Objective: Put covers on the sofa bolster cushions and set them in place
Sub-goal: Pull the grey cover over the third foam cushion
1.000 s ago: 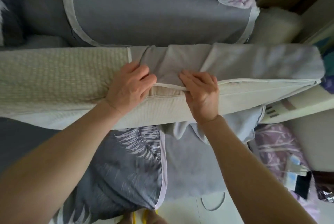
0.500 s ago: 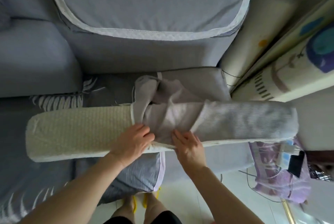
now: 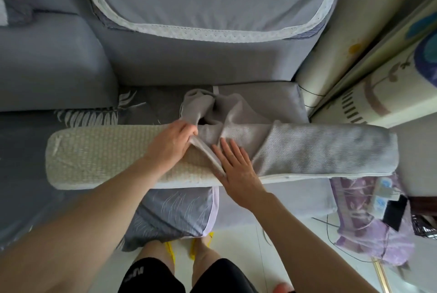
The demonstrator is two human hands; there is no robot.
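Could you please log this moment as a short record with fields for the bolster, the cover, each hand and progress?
bolster: beige quilted bolster lying across the sofa seat
cover: grey cover over the bolster's right part, bunched at the middle
left hand: left hand grips the cover's bunched edge
right hand: right hand lies flat on the cover, fingers straight
progress: left part of the bolster not yet covered
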